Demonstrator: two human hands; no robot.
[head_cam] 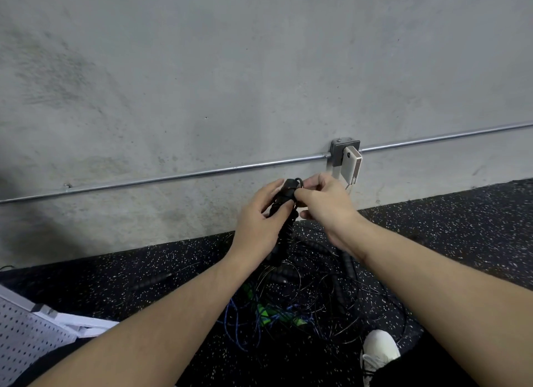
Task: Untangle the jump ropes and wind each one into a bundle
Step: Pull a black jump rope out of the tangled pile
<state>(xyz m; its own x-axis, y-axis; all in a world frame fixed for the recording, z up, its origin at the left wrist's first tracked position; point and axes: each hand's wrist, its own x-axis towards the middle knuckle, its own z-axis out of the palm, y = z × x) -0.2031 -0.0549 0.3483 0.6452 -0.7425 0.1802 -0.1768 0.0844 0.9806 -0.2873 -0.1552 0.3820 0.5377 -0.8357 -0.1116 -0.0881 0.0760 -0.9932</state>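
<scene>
The likeliest slip is the wound coils springing loose if either grip eases — the trailing end may still run into the tangled pile of ropes (302, 294) on the floor. The black beaded jump rope bundle (284, 213) sits upright inside the left hand's (259, 222) curled fingers; the right hand (326, 205) pinches its top — 2 grips.

Both hands, left (261, 213) and right (326, 205), grip a black rope bundle (284, 228) above tangled jump ropes (302, 300).
</scene>
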